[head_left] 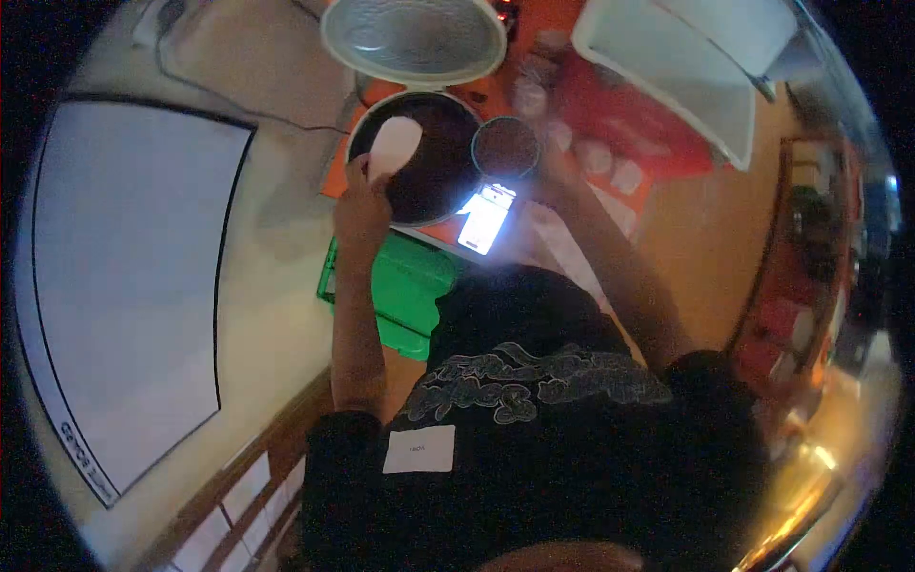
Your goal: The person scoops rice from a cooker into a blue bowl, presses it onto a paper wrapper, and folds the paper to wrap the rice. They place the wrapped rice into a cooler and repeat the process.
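Note:
A white paddle-shaped scoop (396, 145) is in my left hand (362, 205), whose fingers are wrapped round its lower end over the left side of a round pot. Inside, the pot (440, 186) looks dark, and its silvery lid (415, 38) stands raised behind it. My right hand (555, 173) is at the right side of a round cup or bowl (506, 148), held beside the pot's right rim; its fingers are blurred. A phone with a bright screen (484, 224) lies just below the cup.
Several clear cups (593, 157) stand on the red-orange table (620, 114) to the right. A large white tub (677, 67) is at the back right. Below the table's front edge sits a green crate (405, 286). A whiteboard (133, 276) hangs on the left wall.

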`<state>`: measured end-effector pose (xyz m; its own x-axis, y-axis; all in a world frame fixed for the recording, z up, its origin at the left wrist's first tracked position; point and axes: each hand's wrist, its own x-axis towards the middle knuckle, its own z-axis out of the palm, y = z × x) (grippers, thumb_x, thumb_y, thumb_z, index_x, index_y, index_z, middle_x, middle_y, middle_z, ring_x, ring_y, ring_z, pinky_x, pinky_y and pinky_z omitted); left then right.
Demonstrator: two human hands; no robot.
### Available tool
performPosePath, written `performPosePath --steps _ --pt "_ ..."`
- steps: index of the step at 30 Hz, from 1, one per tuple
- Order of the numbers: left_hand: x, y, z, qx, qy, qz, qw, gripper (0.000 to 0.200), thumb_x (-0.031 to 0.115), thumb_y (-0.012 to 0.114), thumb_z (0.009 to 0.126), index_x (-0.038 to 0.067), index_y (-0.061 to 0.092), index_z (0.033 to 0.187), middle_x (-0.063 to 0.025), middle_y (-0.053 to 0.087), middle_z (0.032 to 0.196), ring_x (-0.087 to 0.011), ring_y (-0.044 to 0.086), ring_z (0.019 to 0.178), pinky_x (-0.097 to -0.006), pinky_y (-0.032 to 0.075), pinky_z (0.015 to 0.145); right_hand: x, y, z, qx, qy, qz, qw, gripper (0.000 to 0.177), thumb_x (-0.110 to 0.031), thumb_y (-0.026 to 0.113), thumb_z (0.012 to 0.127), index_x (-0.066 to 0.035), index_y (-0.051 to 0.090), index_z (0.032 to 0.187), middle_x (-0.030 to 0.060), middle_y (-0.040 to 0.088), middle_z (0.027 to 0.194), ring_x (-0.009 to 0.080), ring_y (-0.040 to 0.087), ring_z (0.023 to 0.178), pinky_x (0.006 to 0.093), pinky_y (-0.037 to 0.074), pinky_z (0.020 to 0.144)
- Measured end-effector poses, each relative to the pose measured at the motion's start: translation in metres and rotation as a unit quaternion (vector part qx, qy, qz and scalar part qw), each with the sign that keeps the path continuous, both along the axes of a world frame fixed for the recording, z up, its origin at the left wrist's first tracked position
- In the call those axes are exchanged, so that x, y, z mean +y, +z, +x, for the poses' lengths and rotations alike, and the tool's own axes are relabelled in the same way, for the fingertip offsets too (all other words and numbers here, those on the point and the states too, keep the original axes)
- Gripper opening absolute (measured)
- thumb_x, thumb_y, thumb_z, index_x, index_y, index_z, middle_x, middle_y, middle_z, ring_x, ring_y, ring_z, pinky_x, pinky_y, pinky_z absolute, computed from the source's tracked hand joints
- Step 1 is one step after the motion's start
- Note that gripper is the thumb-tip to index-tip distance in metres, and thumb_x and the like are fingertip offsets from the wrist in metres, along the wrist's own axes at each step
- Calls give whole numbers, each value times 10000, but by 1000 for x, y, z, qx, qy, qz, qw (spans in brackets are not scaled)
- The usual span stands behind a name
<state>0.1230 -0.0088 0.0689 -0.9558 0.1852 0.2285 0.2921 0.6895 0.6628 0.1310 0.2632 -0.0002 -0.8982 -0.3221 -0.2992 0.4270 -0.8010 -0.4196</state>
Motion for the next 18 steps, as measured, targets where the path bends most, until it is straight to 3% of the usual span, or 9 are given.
performPosePath --steps 2,3,6,9,11,12,15,17,18 --pt "5 -4 -13 -160 62 -288 942 349 337 537 944 62 587 1152 -202 636 1083 -367 602 1071 -494 468 888 25 -6 24 -31 -9 -11 999 607 -559 369 950 -61 549 1247 166 635 1155 337 628 1052 513 535 892" --pt "2 -16 -22 -161 48 -292 942 349 337 537 944 62 587 1152 -202 636 1083 -367 602 1071 -494 468 888 40 -31 28 34 0 -119 992 630 -583 370 941 -66 547 1252 160 630 1169 319 631 1053 485 558 859" --pt "11 -48 -25 -61 -11 -401 914 337 313 545 932 62 592 1152 -185 646 1048 -352 593 1072 -493 435 923 80 -40 86 37 -77 -89 992 634 -595 412 923 -82 538 1272 164 615 1195 319 628 1057 458 577 821" --pt "45 -59 -7 230 -169 -126 950 361 227 598 880 64 584 1202 -169 633 1072 -342 592 1023 -472 436 917 102 -65 138 -58 -185 -93 977 679 -628 524 862 -98 528 1285 166 595 1230 303 602 1107 430 585 807" --pt "84 -71 48 85 -270 -191 940 388 205 624 857 61 577 1214 -155 631 1046 -332 597 1007 -474 443 908 119 -90 168 1 -173 -155 973 710 -627 571 840 -89 504 1300 147 561 1286 293 584 1129 407 584 806" --pt "107 -80 67 -70 -303 -46 949 326 259 652 844 38 650 1083 -157 665 985 -350 626 943 -441 478 850 119 -90 178 -3 -182 -157 971 710 -627 571 840 -89 504 1300 147 561 1286 293 584 1129 407 584 806" --pt "151 -158 94 -73 -396 -107 909 629 284 706 776 48 480 1313 -208 600 1160 -399 563 1083 -491 440 947 108 -92 201 -128 -303 -44 943 659 -573 579 865 -98 489 1313 135 551 1293 308 594 1100 399 568 846" --pt "163 -194 102 -56 -407 -134 902 746 279 726 757 64 386 1385 -203 501 1293 -400 466 1202 -492 367 1028 97 -115 212 17 -303 493 816 591 -507 619 868 -117 509 1299 120 553 1278 317 598 1076 410 541 890" --pt "168 -218 105 -34 -409 -157 898 872 273 746 739 80 291 1457 -198 402 1426 -401 370 1320 -494 294 1109 92 -119 211 11 -307 492 815 591 -507 619 868 -117 509 1299 120 553 1278 317 598 1076 410 541 890"
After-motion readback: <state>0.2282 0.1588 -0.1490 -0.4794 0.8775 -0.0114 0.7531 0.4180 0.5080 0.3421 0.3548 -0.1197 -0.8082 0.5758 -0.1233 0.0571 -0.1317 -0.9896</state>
